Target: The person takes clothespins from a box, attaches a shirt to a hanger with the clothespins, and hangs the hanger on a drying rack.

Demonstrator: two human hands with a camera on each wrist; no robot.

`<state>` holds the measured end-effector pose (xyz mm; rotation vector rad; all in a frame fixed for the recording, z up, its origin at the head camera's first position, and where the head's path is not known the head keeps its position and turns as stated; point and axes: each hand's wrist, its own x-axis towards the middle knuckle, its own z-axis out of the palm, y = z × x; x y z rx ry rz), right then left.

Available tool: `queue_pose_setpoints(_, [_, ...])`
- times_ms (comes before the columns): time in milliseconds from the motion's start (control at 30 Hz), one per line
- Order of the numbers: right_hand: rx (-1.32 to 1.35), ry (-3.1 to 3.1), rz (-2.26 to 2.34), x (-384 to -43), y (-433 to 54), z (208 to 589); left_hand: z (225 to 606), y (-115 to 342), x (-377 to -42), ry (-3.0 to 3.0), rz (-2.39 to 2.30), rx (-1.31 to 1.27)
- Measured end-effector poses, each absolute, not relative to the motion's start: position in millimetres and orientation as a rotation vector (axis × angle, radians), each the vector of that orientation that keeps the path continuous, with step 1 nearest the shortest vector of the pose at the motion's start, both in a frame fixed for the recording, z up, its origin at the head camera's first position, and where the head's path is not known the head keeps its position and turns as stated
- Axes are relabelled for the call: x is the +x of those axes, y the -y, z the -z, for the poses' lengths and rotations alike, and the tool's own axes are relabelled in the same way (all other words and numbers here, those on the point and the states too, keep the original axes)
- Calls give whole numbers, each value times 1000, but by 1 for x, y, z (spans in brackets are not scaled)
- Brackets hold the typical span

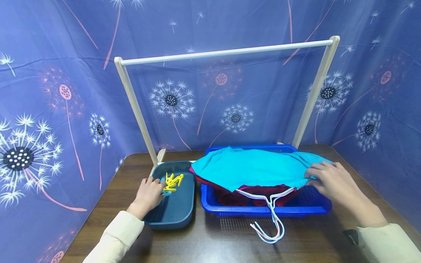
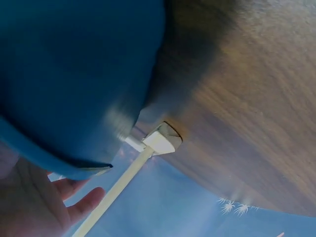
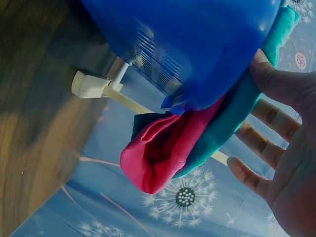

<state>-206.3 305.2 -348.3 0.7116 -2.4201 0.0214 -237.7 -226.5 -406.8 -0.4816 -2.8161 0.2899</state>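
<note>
The right hand (image 1: 329,179) pinches the right corner of a bright blue cloth (image 1: 256,168) between its thumb and fingers. That cloth lies over the top of a blue basket (image 1: 263,210) on the brown desk (image 1: 204,241), with a pinkish-red cloth (image 3: 163,153) under it. A pale string (image 1: 272,208) (it makes a big loop) hangs down in front of the basket. The left hand (image 1: 149,193) is over the left side of a dark tray (image 1: 179,213), which sits just left of the basket. Its fingers are by the light blue clips (image 1: 167,193), next to some yellow clips (image 1: 172,181), but I cannot tell if they grip one. A rack (image 1: 227,52) with a white bar stands behind.
</note>
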Motion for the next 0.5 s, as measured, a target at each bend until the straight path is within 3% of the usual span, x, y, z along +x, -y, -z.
queue_pose_setpoints(500, [665, 2366, -81, -210, -305, 343, 419, 231, -243, 2802, -368, -523])
